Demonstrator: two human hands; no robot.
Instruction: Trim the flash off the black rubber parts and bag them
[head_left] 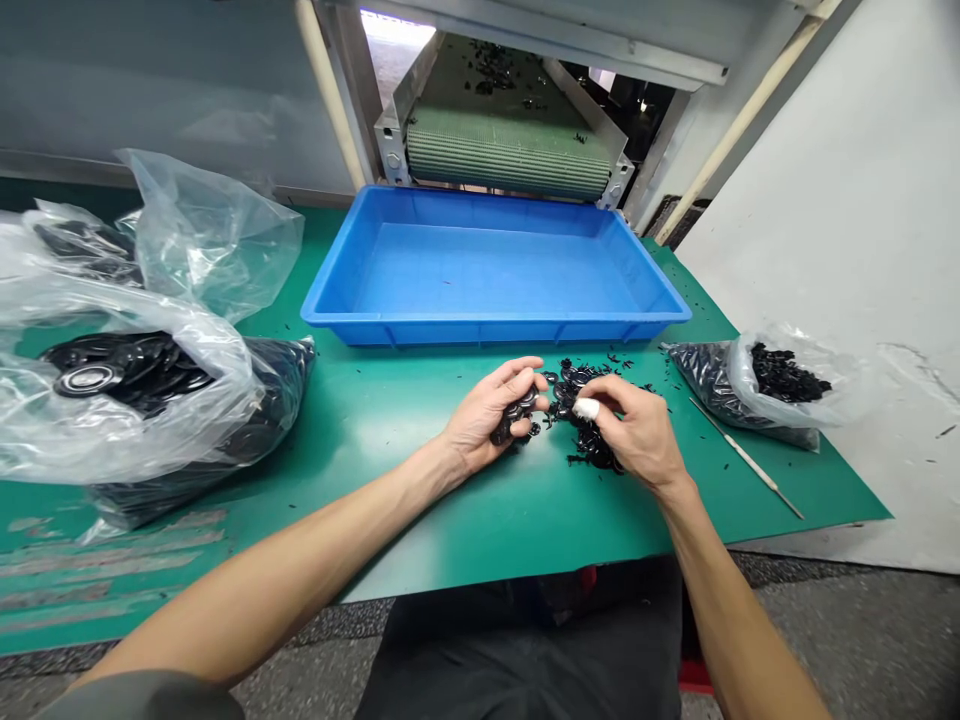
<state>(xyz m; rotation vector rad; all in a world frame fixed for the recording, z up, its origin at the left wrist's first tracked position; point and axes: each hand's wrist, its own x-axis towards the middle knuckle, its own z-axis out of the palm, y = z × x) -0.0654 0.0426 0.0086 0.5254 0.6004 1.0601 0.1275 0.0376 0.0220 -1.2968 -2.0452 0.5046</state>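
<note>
Several round black plastic pieces (516,414) are gathered in my left hand (491,408), with the fingers curled round them, just above the table. My right hand (630,425) is at a loose pile of small black parts (596,445), its thumb and forefinger pinched together. A white wrap (586,408) covers the tip of that thumb. Whatever is between those fingertips is too small or hidden to make out. The pile lies on the green table mat between and under both hands.
Beyond my hands stands a blue tray (495,332), with a green conveyor belt (510,150) behind it carrying black bits. At left are a large clear bag (277,400) of black discs and more plastic. A small bag (709,375) and a thin pick tool (750,462) lie right.
</note>
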